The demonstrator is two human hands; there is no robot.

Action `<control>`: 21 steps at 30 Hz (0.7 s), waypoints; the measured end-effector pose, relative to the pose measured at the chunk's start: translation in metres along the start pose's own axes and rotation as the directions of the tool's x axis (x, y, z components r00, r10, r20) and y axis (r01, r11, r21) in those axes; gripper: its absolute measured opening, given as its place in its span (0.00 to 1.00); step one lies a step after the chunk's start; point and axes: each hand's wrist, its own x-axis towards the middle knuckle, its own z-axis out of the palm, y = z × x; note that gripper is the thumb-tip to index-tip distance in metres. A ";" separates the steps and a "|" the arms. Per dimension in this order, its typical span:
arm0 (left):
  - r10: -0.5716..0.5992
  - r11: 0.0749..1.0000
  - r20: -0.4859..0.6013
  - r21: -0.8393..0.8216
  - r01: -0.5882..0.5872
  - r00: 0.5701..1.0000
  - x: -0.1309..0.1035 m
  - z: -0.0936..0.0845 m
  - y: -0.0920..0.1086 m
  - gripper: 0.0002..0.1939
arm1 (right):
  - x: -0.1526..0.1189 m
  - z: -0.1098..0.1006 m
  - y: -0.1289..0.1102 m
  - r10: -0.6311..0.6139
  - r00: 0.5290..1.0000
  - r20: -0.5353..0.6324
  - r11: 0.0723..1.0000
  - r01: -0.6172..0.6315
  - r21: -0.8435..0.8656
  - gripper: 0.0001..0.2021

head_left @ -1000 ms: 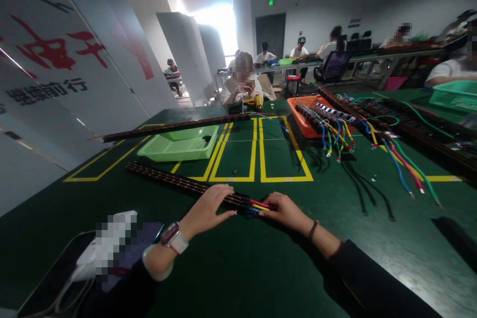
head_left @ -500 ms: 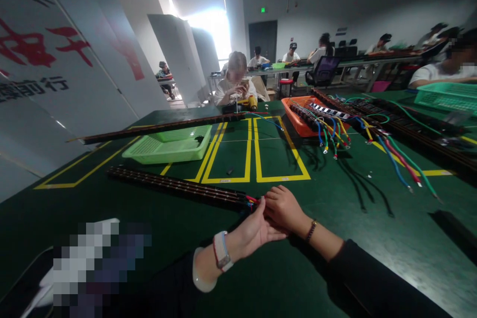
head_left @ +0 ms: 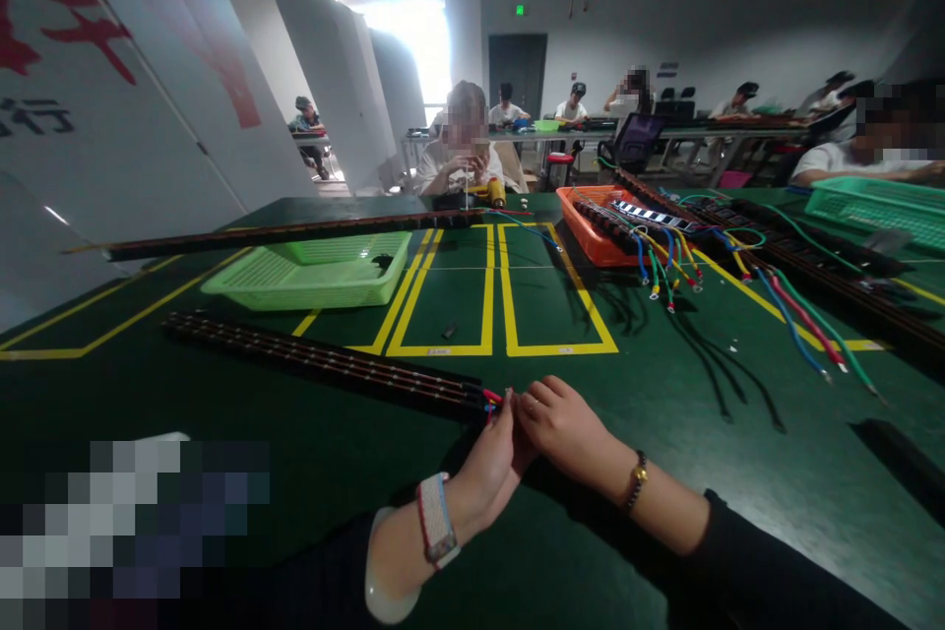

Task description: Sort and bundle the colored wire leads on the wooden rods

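Head cam | changed: our left hand (head_left: pixel 491 468) is off the three-row strip bundle (head_left: pixel 325 364), in against our right hand (head_left: pixel 565 428) | effect: both at its coloured leads (head_left: pixel 490 398); bundle body unheld on green table (head_left: pixel 281 458) | left fingers clamped on leads; right curled, can't tell grip

A black “行” (head_left: pixel 57 116) stands on the pale partition (head_left: pixel 166 157).
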 end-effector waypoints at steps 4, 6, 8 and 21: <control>-0.024 1.000 0.021 0.002 0.024 1.000 0.000 -0.001 0.001 0.13 | 0.002 -0.004 -0.002 0.033 0.996 0.083 0.999 -0.032 -0.011 0.08; -0.047 0.999 0.042 0.011 0.047 0.998 0.001 -0.002 0.001 0.15 | 0.003 -0.006 -0.002 0.045 0.988 0.145 0.999 -0.046 0.002 0.08; -0.055 0.998 0.053 0.007 0.055 0.997 0.002 -0.003 0.000 0.14 | 0.003 -0.007 -0.003 0.051 0.982 0.184 0.999 -0.053 0.008 0.08; -0.070 0.997 0.007 -0.031 0.071 0.997 -0.005 0.000 0.004 0.09 | 0.003 -0.007 -0.025 0.157 0.973 0.172 0.981 -0.134 -0.138 0.10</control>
